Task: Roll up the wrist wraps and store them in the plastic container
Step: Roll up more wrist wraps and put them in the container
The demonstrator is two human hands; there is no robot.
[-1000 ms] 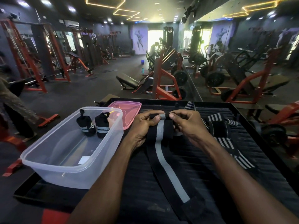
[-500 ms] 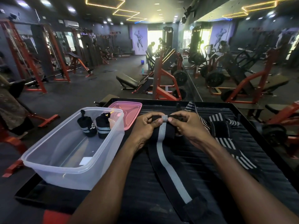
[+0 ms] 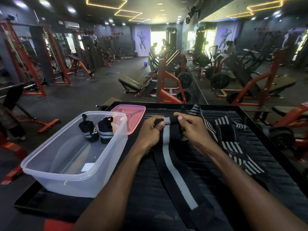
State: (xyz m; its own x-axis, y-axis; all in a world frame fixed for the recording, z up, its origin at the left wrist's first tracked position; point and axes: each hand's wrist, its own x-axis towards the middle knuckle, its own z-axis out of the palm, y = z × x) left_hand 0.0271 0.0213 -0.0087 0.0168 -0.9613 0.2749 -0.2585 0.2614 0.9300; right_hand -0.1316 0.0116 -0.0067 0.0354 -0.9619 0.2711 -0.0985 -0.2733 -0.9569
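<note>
Black elastic woven wrist wrap with a grey centre stripe (image 3: 168, 152) lies lengthwise down the middle of the black ribbed rubber platform (image 3: 260, 165), its far end turned into a small tight roll pinched between the left hand (image 3: 152, 130) and the right hand (image 3: 191, 129). Rolling is judged at its start; the next move calls for even turns toward the near edge, stripe kept aligned. Two finished rolled black wraps (image 3: 96, 130) stand at the far end of the clear rectangular plastic container (image 3: 70, 177) on the platform's left edge, a striped black-and-white fabric wrap (image 3: 231, 144) loose to the right.

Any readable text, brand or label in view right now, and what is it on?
None legible.
White logo on the left rolled wrap in the plastic container: too blurred.
White sticker on the container's floor: appears blank.
Wall poster: a figure, no readable words.
</note>
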